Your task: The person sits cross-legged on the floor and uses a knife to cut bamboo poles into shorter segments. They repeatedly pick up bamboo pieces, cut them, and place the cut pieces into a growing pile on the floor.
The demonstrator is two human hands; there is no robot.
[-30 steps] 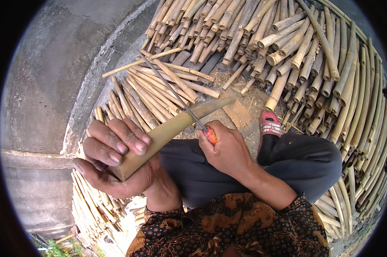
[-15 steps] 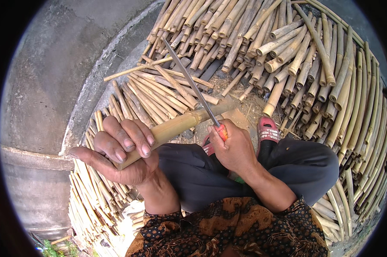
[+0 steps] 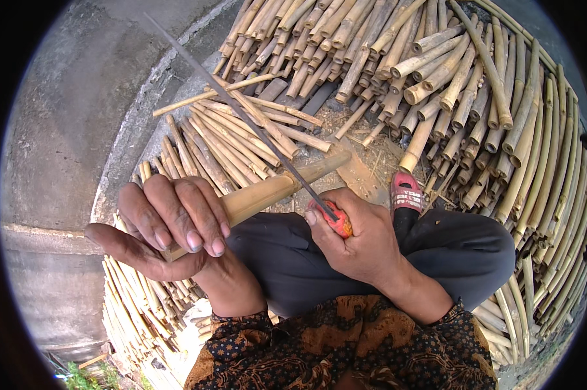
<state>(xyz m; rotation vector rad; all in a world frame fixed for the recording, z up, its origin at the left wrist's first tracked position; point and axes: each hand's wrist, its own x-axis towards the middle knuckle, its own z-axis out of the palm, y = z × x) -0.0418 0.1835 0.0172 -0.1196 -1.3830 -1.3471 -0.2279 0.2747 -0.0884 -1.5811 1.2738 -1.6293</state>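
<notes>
My left hand (image 3: 166, 224) is wrapped round the near end of a bamboo pole piece (image 3: 261, 196), its thumb stretched out to the left. The bamboo slants up to the right, its far end over the ground between my feet. My right hand (image 3: 365, 244) grips the red-orange handle of a long narrow-bladed knife (image 3: 241, 114). Its dark blade crosses over the bamboo near a joint and points to the far left. Whether its edge touches the bamboo, I cannot tell.
A large stack of cut bamboo poles (image 3: 430, 78) fills the back and right. Thinner bamboo pieces (image 3: 222, 143) lie at the left, by a concrete wall (image 3: 59, 149). Wood chips (image 3: 361, 172) litter the ground. My crossed legs (image 3: 462, 257) and a red-and-white shoe (image 3: 407, 193) are close below.
The knife's blade has swung left and nearer to me, its tip now over the concrete. My left hand has shifted slightly left with the bamboo. My right hand has moved a little nearer.
</notes>
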